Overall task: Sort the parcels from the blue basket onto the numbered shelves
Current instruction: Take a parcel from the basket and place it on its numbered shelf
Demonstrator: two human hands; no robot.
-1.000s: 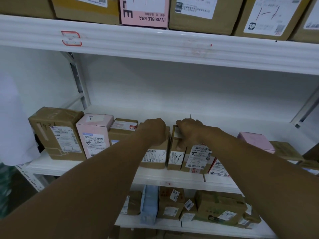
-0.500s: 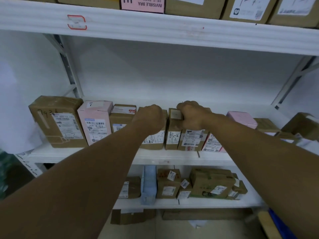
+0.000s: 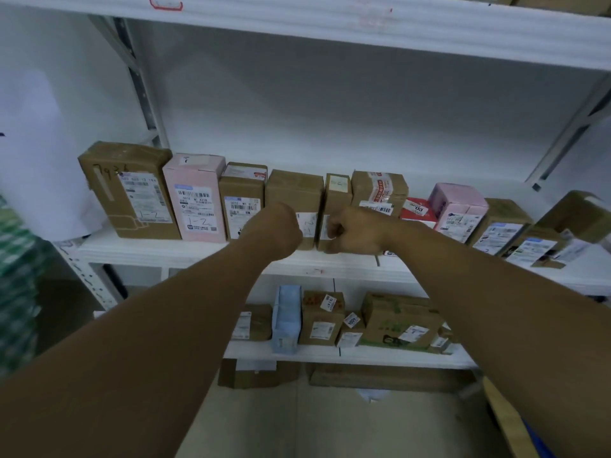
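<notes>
At frame centre, the left hand (image 3: 279,226) and right hand (image 3: 350,230) are curled fists holding nothing, before brown parcels (image 3: 294,190) on the middle shelf (image 3: 185,254).

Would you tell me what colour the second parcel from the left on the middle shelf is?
Pale pink parcel, clearest in the head view.

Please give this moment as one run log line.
left hand: curled, before brown parcel | right hand: curled, before narrow parcel | held: nothing seen | shelf: bears both parcels
</notes>
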